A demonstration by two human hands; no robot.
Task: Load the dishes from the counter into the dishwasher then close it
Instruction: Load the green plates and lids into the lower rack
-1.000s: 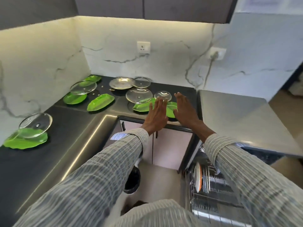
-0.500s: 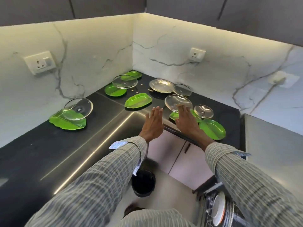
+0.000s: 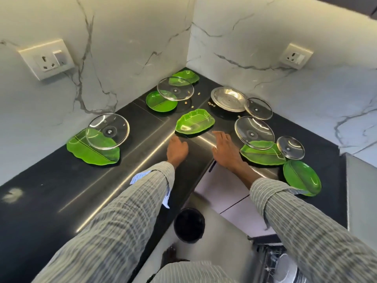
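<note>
- Your L-shaped dark desk (image 3: 40,201) wraps a corner of white marble wall (image 3: 126,37), with a brushed-steel strip running along its front edge; one wall socket (image 3: 46,59) sits at 10 o'clock, another socket (image 3: 296,56) at 2 o'clock.
- Dishes lie across the desk: a green leaf plate (image 3: 195,124) at 12 o'clock just beyond your hands; a glass lid (image 3: 107,131) leaning on a second leaf plate (image 3: 91,152) at 9 o'clock; a glass lid (image 3: 175,88) resting over a round green plate (image 3: 159,103) at 11 o'clock, another green plate (image 3: 190,75) behind it in the corner.
- At 1 o'clock a steel plate (image 3: 227,99) touches a small glass lid (image 3: 258,108); at 3 o'clock a larger glass lid (image 3: 254,132) and a smaller lid (image 3: 290,147) rest on a green leaf plate (image 3: 263,156), with an oval green plate (image 3: 302,177) at the desk's edge.
- Your left hand (image 3: 177,149) hovers low over the steel strip, fingers curled down, holding nothing; whether it touches the desk cannot be told.
- Your right hand (image 3: 224,149) is flat, palm down, fingers straight and close together, pointing toward the nearest leaf plate, empty.
- Both striped sleeves (image 3: 122,221) reach forward from 6 o'clock.
- A black bin (image 3: 188,224) stands on the floor below; the open dishwasher (image 3: 275,262) with a white plate (image 3: 284,268) shows at 5 o'clock.
</note>
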